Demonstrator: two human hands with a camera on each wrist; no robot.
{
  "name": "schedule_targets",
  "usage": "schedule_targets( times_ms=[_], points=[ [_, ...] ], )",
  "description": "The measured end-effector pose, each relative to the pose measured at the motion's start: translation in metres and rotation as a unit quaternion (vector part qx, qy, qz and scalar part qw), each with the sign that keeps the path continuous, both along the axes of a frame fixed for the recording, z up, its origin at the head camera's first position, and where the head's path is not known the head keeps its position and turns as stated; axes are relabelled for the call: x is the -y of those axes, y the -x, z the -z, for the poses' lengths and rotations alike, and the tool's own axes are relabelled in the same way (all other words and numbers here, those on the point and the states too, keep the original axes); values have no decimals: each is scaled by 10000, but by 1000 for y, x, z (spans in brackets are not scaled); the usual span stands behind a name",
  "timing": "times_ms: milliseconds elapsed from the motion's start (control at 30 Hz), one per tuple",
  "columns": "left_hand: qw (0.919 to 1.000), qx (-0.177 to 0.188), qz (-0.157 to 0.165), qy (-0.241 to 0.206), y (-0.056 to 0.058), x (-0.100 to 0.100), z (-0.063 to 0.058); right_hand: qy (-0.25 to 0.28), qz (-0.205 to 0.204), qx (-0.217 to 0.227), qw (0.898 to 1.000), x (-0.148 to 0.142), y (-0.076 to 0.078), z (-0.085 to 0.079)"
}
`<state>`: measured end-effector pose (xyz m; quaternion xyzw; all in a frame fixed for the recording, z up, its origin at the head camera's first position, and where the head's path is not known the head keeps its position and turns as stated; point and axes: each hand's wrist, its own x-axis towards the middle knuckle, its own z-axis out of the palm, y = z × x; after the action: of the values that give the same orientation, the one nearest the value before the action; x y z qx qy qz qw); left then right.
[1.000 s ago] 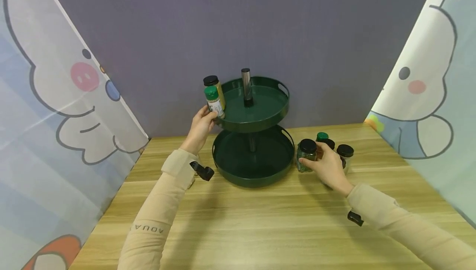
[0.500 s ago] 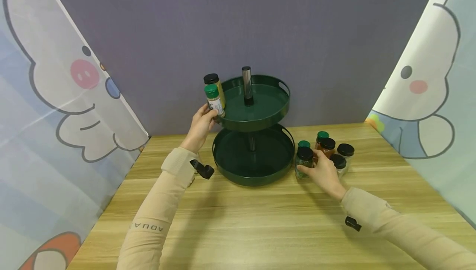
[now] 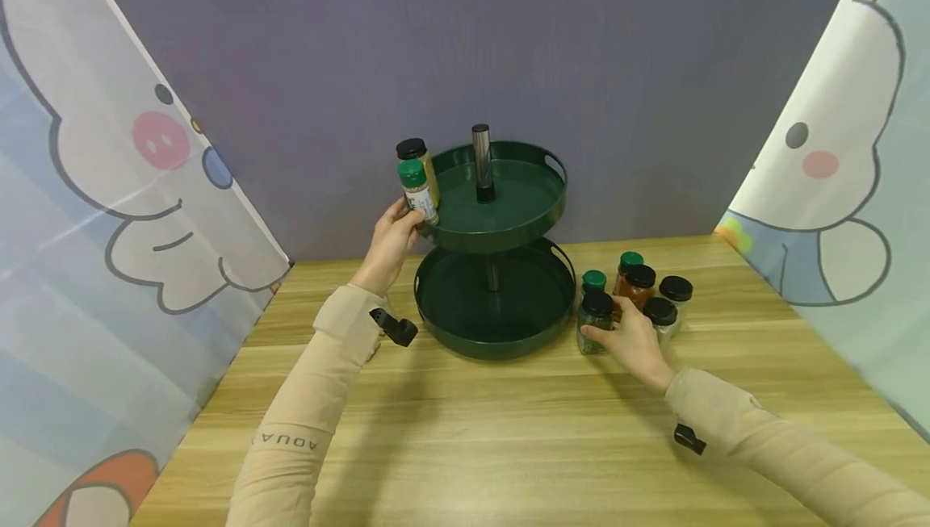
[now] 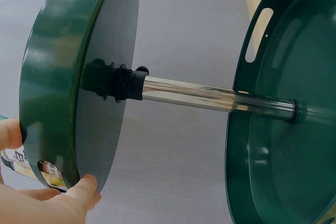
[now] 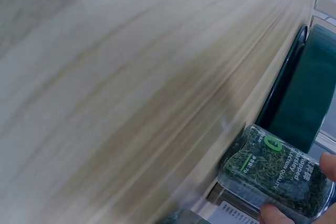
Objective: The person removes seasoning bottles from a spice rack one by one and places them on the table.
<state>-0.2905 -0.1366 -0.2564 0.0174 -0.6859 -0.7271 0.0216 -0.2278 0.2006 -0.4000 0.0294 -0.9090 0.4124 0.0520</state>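
Note:
On the left, my left hand [image 3: 387, 248] grips the rim of the upper tier [image 3: 501, 230] of a dark green two-tier tray, its thumb close to a green-capped spice jar [image 3: 419, 196]. Behind that jar, a black-capped jar with yellow contents [image 3: 433, 180] also stands on the upper tier. In the left wrist view, fingertips [image 4: 86, 182] press at the edge of the upper tier [image 4: 52, 77]. To the right of the tray, my right hand [image 3: 630, 341] holds a black-capped glass jar of chopped parsley [image 5: 273, 169] upright at the table, thumb and fingers on its sides.
Beside my right hand stand more jars: green-capped ones [image 3: 593, 279] [image 3: 630, 259], an orange-brown one [image 3: 639, 285] and black-capped ones [image 3: 676, 291] [image 3: 659, 313]. The lower tier [image 3: 494, 348] rests on the wooden table [image 3: 465, 438]. A grey panel [image 3: 305, 91] rises behind.
My right hand has brought the parsley jar a little toward me and down, and a green-capped jar now shows behind it. The left hand stays at the upper tier's rim.

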Motion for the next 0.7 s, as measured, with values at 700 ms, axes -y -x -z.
schedule_targets(
  times_ms=[700],
  points=[
    [10000, 6, 29, -61, -1, 0, -1, -168, -36, 104, 9998, 2, 1, 1]
  ],
)
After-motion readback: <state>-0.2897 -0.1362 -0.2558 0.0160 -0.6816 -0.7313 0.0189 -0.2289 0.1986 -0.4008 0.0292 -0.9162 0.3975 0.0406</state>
